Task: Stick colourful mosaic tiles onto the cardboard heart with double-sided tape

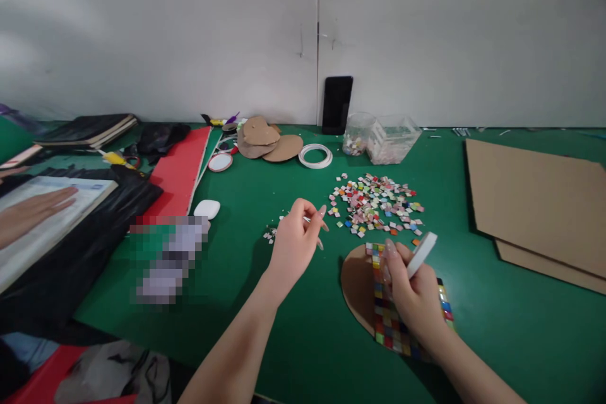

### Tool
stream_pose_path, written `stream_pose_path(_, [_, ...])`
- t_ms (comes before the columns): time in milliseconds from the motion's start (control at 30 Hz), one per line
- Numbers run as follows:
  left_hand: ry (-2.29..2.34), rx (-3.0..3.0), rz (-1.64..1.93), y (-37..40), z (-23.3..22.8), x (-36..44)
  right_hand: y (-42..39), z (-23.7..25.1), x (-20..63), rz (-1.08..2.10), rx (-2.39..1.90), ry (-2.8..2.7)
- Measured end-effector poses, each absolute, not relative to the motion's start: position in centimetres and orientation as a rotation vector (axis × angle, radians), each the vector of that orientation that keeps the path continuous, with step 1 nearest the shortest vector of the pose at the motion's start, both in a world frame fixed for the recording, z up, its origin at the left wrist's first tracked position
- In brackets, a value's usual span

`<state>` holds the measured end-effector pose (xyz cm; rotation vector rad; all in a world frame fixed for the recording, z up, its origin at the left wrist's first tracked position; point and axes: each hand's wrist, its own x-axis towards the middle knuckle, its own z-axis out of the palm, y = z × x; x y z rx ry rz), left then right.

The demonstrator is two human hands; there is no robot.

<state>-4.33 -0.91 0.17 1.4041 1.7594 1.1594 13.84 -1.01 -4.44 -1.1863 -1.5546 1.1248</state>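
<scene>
My right hand [411,293] grips a white roll of tape [421,254] and rests on a brown cardboard disc [357,284] partly covered with rows of small coloured mosaic tiles [389,322]. My left hand [296,241] hovers to the left of the disc, its fingers pinched on a thin white strip [307,219]. A loose heap of coloured tiles [376,204] lies on the green table [293,328] just beyond both hands. A few white scraps [269,235] sit by my left hand.
Large cardboard sheets [534,202] lie at the right. At the back stand a black phone [337,104], clear tile containers [383,137], a white tape ring [315,156] and cardboard cut-outs [265,139]. Another person's hand [28,214] rests on a board at the far left, beside a red sheet [177,173].
</scene>
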Motion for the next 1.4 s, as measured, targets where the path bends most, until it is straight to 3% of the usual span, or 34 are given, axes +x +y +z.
stream_pose_path(533, [2.337,1.786,0.739,-0.7,-0.3,-5.8,-1.1,-4.8,13.8,1.182,-1.176,-1.512])
stream_pose_path(833, [2.322,1.802,0.706,-0.8,-0.7,-5.8,-1.2,-4.6,13.9,1.198,-1.171,-1.534])
stream_pose_path(1400, [2.383,1.709,0.159,-0.5,0.1,-5.5,-1.1,-4.4,13.9,1.151,-1.152,-1.566])
